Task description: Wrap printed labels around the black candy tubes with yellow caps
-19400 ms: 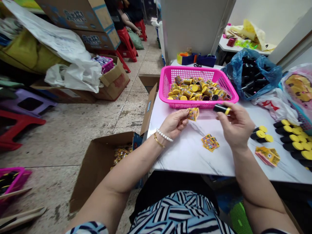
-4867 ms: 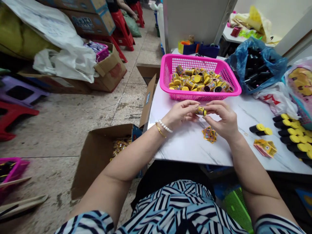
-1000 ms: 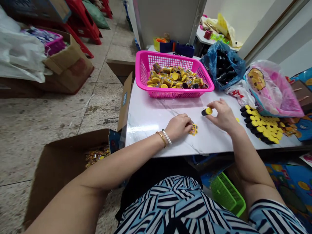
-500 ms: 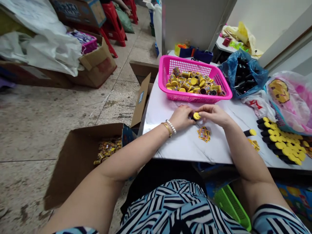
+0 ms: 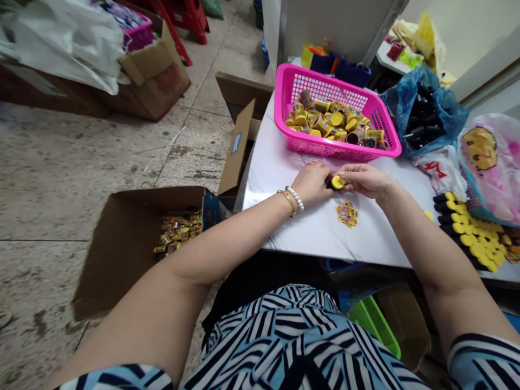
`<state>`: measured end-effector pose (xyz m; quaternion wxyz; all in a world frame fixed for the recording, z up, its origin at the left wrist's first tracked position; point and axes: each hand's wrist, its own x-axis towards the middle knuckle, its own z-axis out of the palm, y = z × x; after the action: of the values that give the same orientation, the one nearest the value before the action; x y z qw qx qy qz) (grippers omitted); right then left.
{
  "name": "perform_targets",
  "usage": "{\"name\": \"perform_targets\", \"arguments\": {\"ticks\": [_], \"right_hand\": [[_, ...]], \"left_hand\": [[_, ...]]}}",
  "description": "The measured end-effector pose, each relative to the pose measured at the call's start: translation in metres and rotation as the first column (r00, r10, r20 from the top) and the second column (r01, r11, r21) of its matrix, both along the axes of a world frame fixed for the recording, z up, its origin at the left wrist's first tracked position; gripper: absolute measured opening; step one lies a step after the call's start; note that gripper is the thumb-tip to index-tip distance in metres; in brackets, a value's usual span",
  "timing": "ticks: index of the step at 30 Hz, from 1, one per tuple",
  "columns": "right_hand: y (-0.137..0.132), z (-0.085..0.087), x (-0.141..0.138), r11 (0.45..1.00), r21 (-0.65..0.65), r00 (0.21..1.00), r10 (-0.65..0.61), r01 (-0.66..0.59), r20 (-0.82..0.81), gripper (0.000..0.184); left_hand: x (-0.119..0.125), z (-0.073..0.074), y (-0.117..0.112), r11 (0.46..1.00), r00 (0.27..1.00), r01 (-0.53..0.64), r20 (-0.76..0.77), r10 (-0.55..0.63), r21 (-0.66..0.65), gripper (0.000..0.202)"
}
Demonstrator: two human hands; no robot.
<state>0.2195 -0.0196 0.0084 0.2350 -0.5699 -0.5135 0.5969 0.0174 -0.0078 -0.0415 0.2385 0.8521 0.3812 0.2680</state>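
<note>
Between my hands, just above the white table (image 5: 300,230), is a small black cylinder with a yellow cap (image 5: 337,182). My left hand (image 5: 313,183) is closed round its black body. The fingers of my right hand (image 5: 363,180) pinch at the yellow cap from the other side. A few printed yellow-orange stickers (image 5: 347,214) lie on the table just below my right hand. Behind both hands stands a pink basket (image 5: 345,153) holding many yellow wrapped cylinders (image 5: 325,127).
Rows of black cylinders with yellow caps (image 5: 467,233) lie at the right. Behind them are a blue bag of black parts (image 5: 426,127) and a pink-white plastic bag (image 5: 491,162). An open carton (image 5: 122,238) with yellow cylinders stands at the left, below the table's edge.
The view has shifted, so the basket and table sit higher and farther right. Both hands stay on the capped cylinder, whose yellow cap now faces me more fully.
</note>
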Motion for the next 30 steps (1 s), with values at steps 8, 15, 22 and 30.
{"name": "perform_targets", "arguments": {"ticks": [8, 15, 22, 30], "right_hand": [[-0.023, -0.015, -0.023, 0.876, 0.481, 0.920, -0.163, -0.032, 0.357, 0.026], [-0.031, -0.021, 0.004, 0.637, 0.763, 0.783, -0.419, -0.107, 0.460, 0.026], [-0.040, -0.033, 0.058, 0.616, 0.778, 0.598, -0.581, -0.120, 0.552, 0.027], [-0.062, -0.021, 0.054, 0.477, 0.872, 0.587, -0.676, -0.111, 0.444, 0.031]], "left_hand": [[0.006, -0.007, -0.002, 0.995, 0.998, -0.066, -0.014, 0.067, 0.076, 0.021], [0.014, -0.005, -0.021, 0.985, 0.982, -0.144, 0.139, 0.130, 0.099, 0.020], [0.030, -0.001, -0.051, 0.965, 0.969, 0.246, 0.009, -0.248, 0.095, 0.010], [0.039, -0.001, -0.054, 0.954, 0.957, 0.283, -0.102, -0.273, 0.103, 0.015]]}}
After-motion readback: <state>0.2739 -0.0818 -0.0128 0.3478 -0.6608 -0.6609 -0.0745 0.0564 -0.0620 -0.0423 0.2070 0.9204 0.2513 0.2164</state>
